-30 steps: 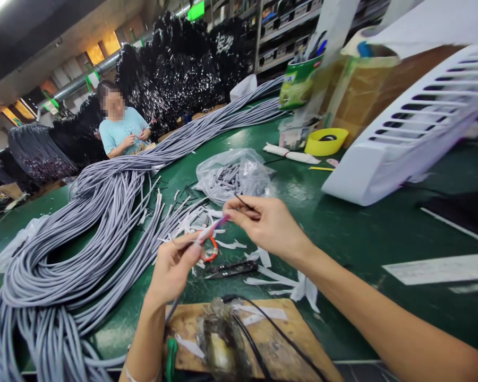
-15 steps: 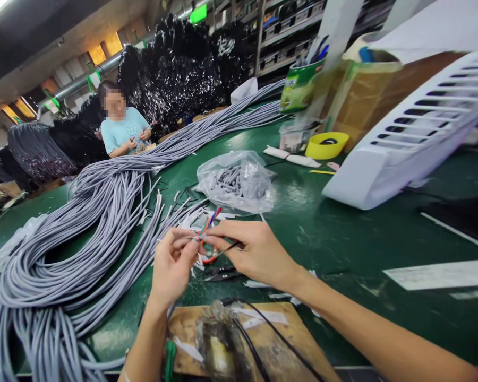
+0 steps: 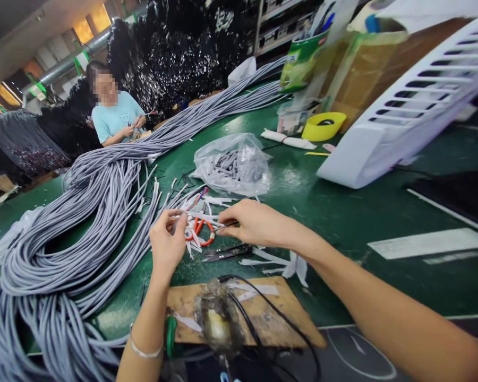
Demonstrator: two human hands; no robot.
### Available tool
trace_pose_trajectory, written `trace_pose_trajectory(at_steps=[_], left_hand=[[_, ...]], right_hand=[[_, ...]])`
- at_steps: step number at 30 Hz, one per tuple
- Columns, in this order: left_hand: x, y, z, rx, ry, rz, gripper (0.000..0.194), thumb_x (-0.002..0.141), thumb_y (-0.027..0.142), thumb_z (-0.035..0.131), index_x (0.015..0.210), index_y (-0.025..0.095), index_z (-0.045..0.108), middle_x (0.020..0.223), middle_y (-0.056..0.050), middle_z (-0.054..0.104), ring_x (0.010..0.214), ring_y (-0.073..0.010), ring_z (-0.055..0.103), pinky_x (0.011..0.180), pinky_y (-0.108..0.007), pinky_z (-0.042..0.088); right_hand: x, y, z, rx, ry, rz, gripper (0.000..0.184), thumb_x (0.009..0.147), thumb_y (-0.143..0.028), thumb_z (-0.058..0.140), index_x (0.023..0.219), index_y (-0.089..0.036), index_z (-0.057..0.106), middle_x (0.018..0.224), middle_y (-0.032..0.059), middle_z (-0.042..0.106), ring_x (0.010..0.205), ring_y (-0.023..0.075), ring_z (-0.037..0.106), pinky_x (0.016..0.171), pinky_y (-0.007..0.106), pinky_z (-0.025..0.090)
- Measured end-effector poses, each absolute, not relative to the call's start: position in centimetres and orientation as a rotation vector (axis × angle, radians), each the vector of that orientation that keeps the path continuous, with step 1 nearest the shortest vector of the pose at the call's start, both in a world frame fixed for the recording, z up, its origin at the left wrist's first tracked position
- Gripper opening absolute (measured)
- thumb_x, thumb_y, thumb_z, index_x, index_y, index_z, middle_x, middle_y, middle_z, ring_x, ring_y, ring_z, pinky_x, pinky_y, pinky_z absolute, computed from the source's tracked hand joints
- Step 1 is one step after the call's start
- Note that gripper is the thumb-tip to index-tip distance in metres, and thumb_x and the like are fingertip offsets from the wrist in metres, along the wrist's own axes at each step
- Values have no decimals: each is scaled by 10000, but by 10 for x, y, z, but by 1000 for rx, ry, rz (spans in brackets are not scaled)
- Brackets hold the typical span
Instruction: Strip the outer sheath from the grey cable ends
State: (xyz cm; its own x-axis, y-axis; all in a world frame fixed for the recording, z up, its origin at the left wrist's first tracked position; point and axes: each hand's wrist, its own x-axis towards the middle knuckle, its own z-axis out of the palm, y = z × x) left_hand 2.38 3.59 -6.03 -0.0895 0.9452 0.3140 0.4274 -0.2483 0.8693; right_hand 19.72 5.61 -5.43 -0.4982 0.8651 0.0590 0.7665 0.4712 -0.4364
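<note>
Coloured wires (image 3: 201,197) just beyond left hand (image 3: 168,240)

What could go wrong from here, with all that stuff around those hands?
The dark snips lie close to the right hand, so it might get nicked. The thin coloured wires held in the left hand could catch on the nearby white strips. The black cords trailing over the wooden board might snag if brushed.

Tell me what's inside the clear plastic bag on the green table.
The clear plastic bag holds a heap of short grey pieces, visible through the film. Whatever lies deeper is covered by the upper pieces, and the creased film blurs some of them.
</note>
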Motion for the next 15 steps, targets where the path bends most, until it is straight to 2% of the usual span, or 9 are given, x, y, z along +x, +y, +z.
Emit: trace_pose_trajectory(at_steps=[1, 5, 7, 9, 12, 15], left_hand=[[23, 37, -61, 1672, 1498, 1313, 110, 761, 248, 545, 790, 152, 589, 720, -37, 647, 669, -140, 614, 629, -226, 458], [20, 38, -63, 1635, 1552, 1316, 157, 740, 259, 570, 829, 142, 625, 820, -63, 654, 678, -133, 598, 635, -232, 456], [19, 37, -62, 1525, 1510, 1358, 184, 716, 266, 597, 846, 138, 612, 807, -54, 644, 582, -103, 570, 553, -213, 440], [19, 36, -59, 1371, 1405, 1412, 195, 696, 285, 616, 812, 131, 590, 662, -12, 611, 476, -77, 521, 478, -193, 409], [20, 34, -53, 1193, 1247, 1450, 243, 665, 353, 644, 695, 126, 561, 445, 54, 487, 380, -60, 449, 413, -173, 356], [20, 32, -48, 1097, 1134, 1430, 340, 599, 428, 688, 619, 120, 549, 425, 58, 463, 347, -40, 405, 371, -163, 300]], right_hand=[[199, 58, -55, -1468, -2547, 445, 81, 703, -247, 634, 712, -178, 674, 639, 28, 622, 638, 165, 567, 528, 229, 347], [187, 52, -59, -1418, -2748, 173, 223, 655, -233, 691, 860, -145, 680, 941, 124, 649, 938, 264, 573, 707, 292, 406], [177, 46, -60, -1408, -2833, 262, 205, 676, -204, 670, 871, -141, 675, 945, 128, 657, 931, 265, 591, 732, 305, 411], [169, 41, -59, -1420, -2920, 387, 170, 673, -165, 665, 839, -135, 675, 895, 117, 677, 885, 259, 620, 707, 295, 419], [164, 38, -58, -1436, -2949, 401, 138, 690, -153, 646, 823, -126, 671, 853, 114, 688, 859, 270, 634, 660, 289, 423], [163, 38, -59, -1440, -2951, 369, 136, 759, -131, 563, 849, -118, 662, 879, 128, 684, 877, 276, 628, 681, 306, 421]])
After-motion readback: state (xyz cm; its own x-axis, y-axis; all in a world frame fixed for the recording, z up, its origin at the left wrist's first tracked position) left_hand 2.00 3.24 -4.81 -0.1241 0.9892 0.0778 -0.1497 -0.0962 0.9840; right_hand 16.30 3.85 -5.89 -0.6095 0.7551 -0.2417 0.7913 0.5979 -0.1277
